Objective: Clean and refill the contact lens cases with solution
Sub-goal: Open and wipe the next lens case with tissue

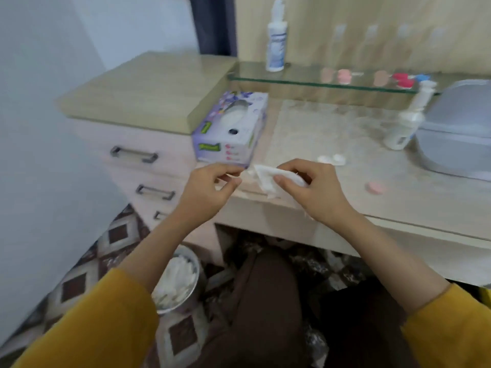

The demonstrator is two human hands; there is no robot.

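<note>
The person wears a mustard-yellow top with loose, wide sleeves. The left sleeve (87,322) and the right sleeve (451,328) are plain fabric with soft, rounded cuffs that end partway up the forearms. A dark brown garment (265,301) covers the lap in smooth folds. The left hand (210,187) and right hand (313,189) are bare, and the right thumb has a short, plain nail.

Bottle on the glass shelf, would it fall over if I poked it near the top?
Probably. The bottle is tall, thin and upright on a small base, so a high poke would likely tip it. The glass shelf looks smooth, so a low push might slide it instead. It looks plastic, so it probably wouldn't break.
</note>
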